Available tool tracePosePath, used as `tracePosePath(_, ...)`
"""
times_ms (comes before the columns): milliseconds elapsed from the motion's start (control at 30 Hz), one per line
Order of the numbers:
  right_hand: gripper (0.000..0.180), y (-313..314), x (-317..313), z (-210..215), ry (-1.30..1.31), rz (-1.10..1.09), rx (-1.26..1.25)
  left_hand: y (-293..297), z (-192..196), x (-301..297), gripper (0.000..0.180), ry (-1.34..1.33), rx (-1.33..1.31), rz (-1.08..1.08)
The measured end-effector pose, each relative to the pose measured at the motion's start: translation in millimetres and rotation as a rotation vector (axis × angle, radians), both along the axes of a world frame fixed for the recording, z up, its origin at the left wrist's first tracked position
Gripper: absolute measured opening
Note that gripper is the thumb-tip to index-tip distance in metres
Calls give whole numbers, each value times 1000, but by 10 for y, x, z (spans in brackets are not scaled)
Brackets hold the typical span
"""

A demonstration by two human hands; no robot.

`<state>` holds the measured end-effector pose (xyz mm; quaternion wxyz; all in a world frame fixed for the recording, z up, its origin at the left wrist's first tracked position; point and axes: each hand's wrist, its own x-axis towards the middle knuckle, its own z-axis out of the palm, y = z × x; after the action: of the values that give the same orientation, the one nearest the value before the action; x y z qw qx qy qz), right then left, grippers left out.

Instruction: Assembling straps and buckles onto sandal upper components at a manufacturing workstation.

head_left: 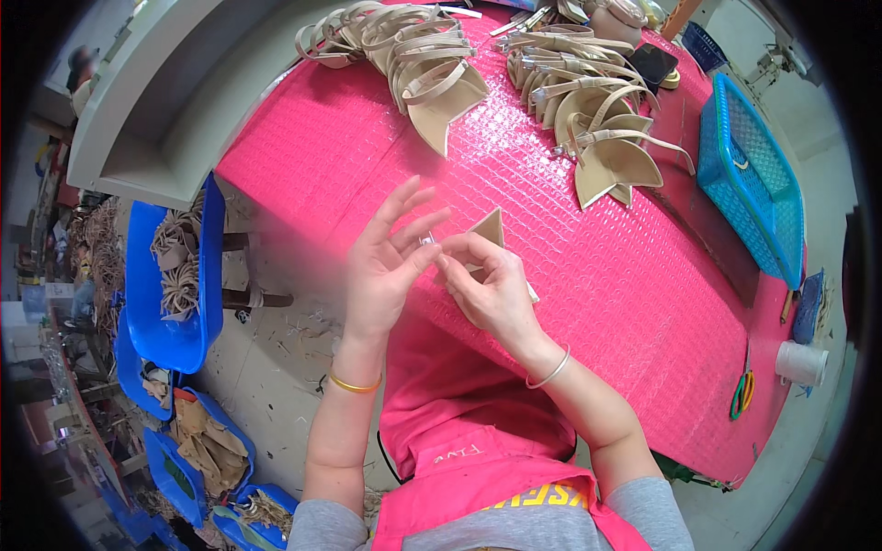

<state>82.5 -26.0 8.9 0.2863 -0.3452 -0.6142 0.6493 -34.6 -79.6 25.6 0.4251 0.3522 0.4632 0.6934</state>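
My left hand [386,266] pinches a small silver buckle [426,240] between thumb and forefinger, its other fingers stretched up and apart. Right beside it, my right hand [490,289] is closed in a pinch with thumb and fingertips together; what they hold, if anything, is too small to make out. Partly covered by the right hand, a beige shoe-upper piece [490,226] with a pointed corner lies near the edge of the pink table [570,303].
Two rows of beige strapped shoe uppers [446,96] [617,170] lie at the far side. A turquoise basket [751,184], green-handled scissors [740,395] and a white thread spool [801,364] are at the right. Blue bins [200,303] stand on the left, beside a grey cabinet [147,129].
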Motion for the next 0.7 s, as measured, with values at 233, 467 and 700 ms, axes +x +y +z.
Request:
tracePosePath(233,11,-41,-15,50,-73,-50,134,-11,-77,2,64,13,40,20)
tracePosePath(467,8,9,-67,75,35,9,244,-39,15,-95,54,-79,-58,-121)
tracePosePath(700,11,-23,-56,137,151,86,-144,-38,-50,-225,47,-116,-170,-74)
